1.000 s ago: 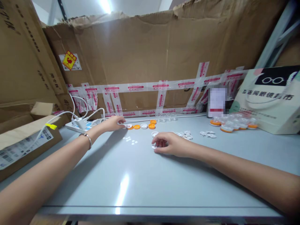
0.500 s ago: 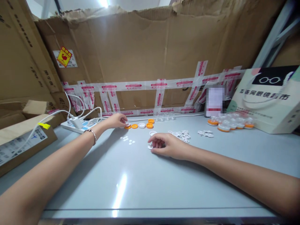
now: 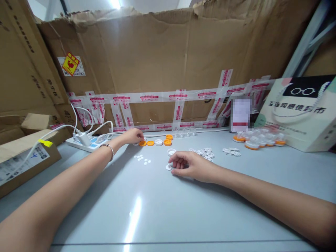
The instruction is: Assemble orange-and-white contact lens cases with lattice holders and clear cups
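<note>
At the back left, my left hand (image 3: 133,136) is closed with its fingertips pinched on a small white disc (image 3: 144,139). Beneath and beside them lie orange rings (image 3: 150,143) and a white ring (image 3: 159,142). My right hand (image 3: 187,165) rests mid-table with thumb and index finger apart and the other fingers curled. Just left of its fingertips sits a white disc with a raised knob (image 3: 168,167), which it does not appear to grip. Behind that hand is a white round cap (image 3: 171,152). Several tiny white discs (image 3: 146,161) lie between the hands.
White flat cut-out parts (image 3: 206,153) are piled behind my right hand. Clear round pieces (image 3: 183,133) line the back. Clear-and-orange assemblies (image 3: 258,140) stand by a paper bag (image 3: 301,115). A power strip (image 3: 85,142) with cables and an open carton (image 3: 28,157) are at left.
My right hand has drawn slightly back to the right from the knobbed white disc. My left hand has lifted the small white disc slightly off the orange ring, shifting a little right.
</note>
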